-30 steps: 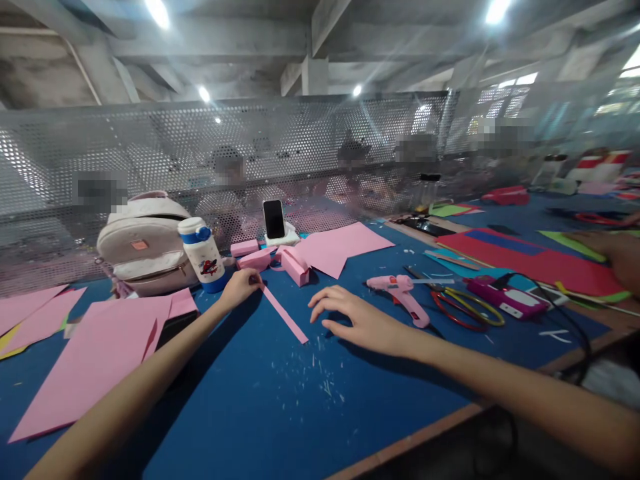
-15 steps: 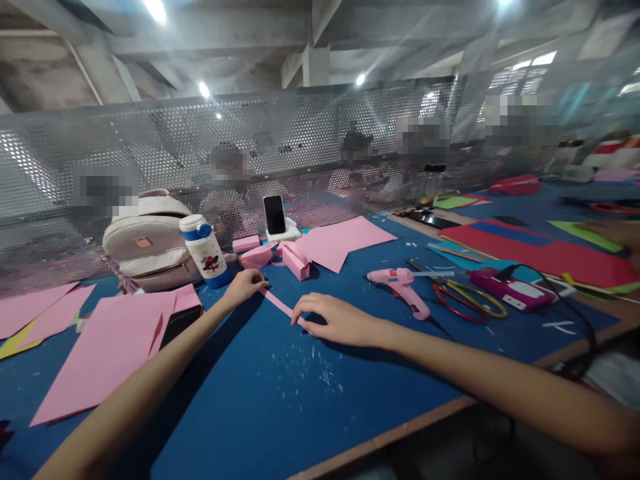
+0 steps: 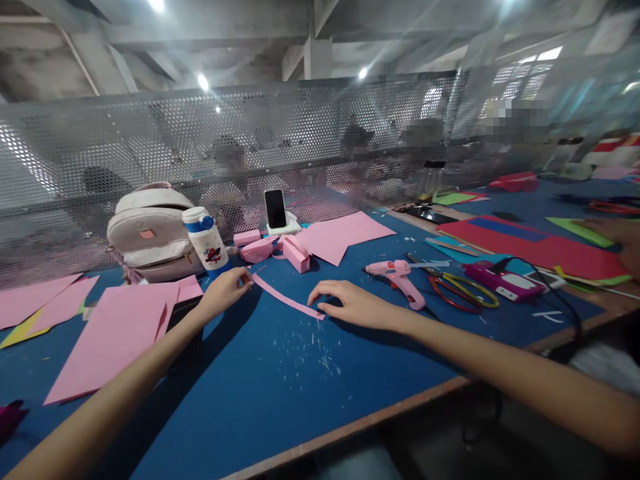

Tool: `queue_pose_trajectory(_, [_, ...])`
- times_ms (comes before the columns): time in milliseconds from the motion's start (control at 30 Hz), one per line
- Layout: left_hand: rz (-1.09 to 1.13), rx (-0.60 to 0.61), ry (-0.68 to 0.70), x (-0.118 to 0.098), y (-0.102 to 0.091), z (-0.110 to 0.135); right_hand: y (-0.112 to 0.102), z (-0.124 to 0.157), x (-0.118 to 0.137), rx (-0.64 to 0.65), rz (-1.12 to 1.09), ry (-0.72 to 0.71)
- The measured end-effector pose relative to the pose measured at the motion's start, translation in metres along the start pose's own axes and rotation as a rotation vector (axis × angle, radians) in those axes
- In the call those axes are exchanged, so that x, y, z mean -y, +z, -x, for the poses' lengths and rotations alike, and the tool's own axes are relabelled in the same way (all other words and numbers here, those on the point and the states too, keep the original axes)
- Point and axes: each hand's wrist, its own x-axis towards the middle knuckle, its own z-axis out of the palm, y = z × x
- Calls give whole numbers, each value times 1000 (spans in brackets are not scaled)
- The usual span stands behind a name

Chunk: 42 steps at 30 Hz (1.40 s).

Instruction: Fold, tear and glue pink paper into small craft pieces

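Observation:
A narrow pink paper strip [image 3: 287, 300] lies in a shallow curve over the blue table mat. At its far left end, the fingertips of my left hand [image 3: 227, 290] are closed in a pinch on the strip. My right hand [image 3: 350, 303] hovers low beside the strip's right end, thumb and fingers apart, with nothing in them. Just beyond the strip are folded pink paper pieces [image 3: 296, 253]. To the right of my right hand lie a pink glue gun [image 3: 400, 280] and scissors [image 3: 465, 290] with red and yellow handles.
Pink paper sheets [image 3: 115, 333] lie on the left, before a white backpack [image 3: 150, 230] and a water bottle [image 3: 206, 243]. A phone [image 3: 275, 210] stands at the back by a perforated metal screen [image 3: 300, 133]. A purple device [image 3: 503, 280] with a cable and red card [image 3: 540, 250] are right.
My right hand has let go of the strip's right end and moved slightly right. The strip, straight before, now bows. My left hand has shifted a little left.

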Motion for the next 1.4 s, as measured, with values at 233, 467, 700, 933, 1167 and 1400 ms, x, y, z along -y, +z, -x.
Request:
queue_pose_trajectory(233, [20, 25, -59, -1, 17, -23, 12, -15, 24, 104, 114, -98])
queue_pose_trajectory(467, [171, 58, -10, -2, 15, -20, 6, 4, 27, 107, 184, -98])
queue_pose_trajectory(700, [497, 55, 126, -55, -22, 33, 2, 9, 20, -40, 88, -218])
queue_pose_trajectory(933, [945, 72, 125, -104, -38, 80, 18, -16, 36, 136, -166, -381])
queue_pose_trajectory(1167, [1034, 42, 148, -105, -35, 89, 38, -15, 45, 346, -801, -233])
queue_pose_trajectory(1400, [1177, 144, 234, -120, -34, 90, 33, -7, 48, 447, -869, -53])
